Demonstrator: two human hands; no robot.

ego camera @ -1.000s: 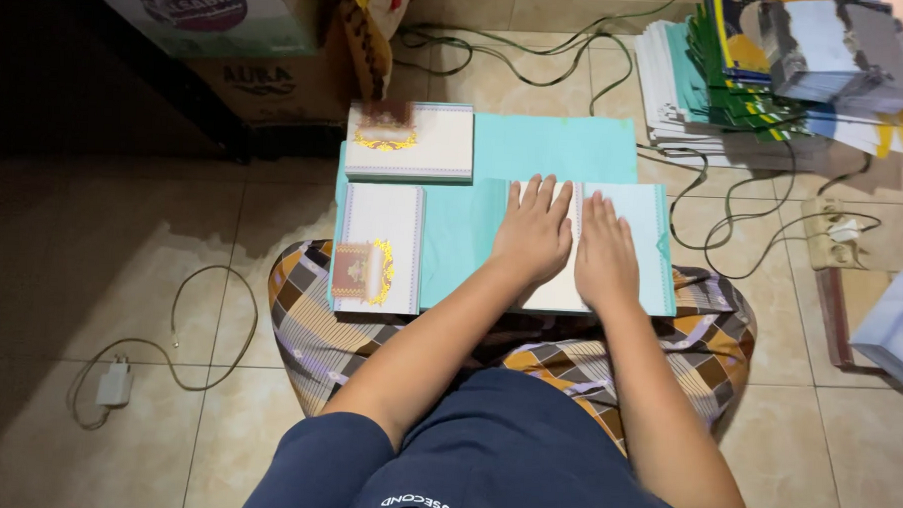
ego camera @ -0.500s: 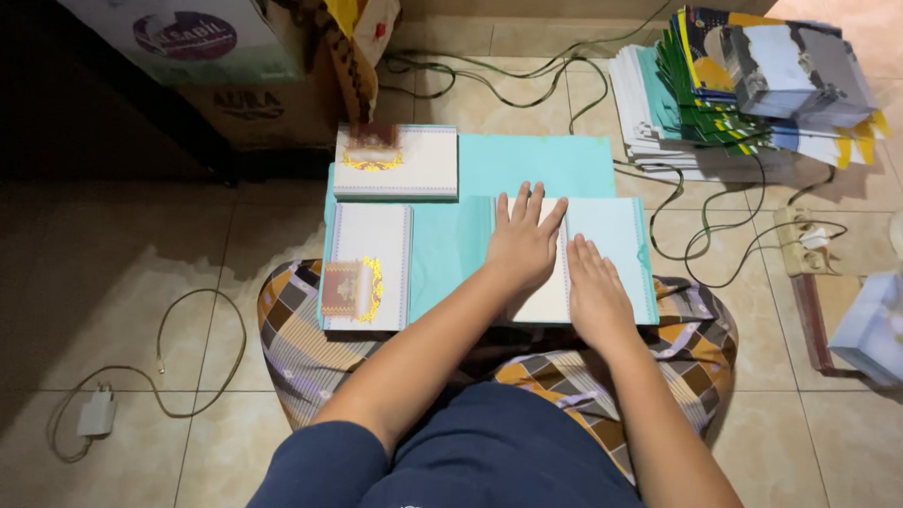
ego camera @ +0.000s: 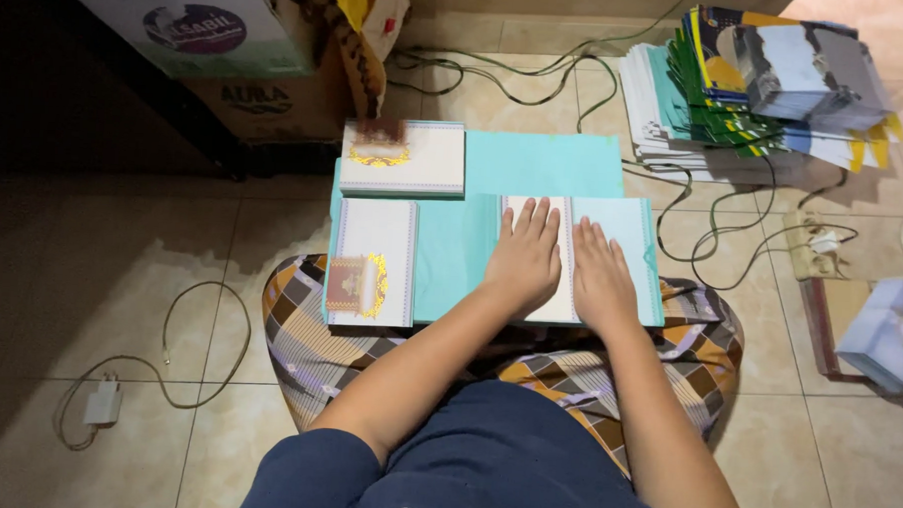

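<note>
My left hand [ego camera: 524,259] and my right hand [ego camera: 601,274] lie flat, fingers together, side by side on a white and turquoise folded card [ego camera: 627,230]. The card rests on a large turquoise sheet [ego camera: 545,167] spread over my lap and the floor. Left of my hands lies a white card with a gold and brown emblem [ego camera: 371,264]. Another white card with the same kind of emblem [ego camera: 403,158] sits beyond it at the sheet's far left corner. Neither hand grips anything.
A tall stack of printed paper and folders [ego camera: 748,84] stands at the far right. Cardboard boxes [ego camera: 248,57] stand at the far left. Cables [ego camera: 713,213] run across the tiles, with a charger plug [ego camera: 101,404] near left and a pale blue box [ego camera: 884,334] at right.
Both hands slid a little toward me along the folded card, still pressing flat. The view shifted slightly; the cards have not moved.
</note>
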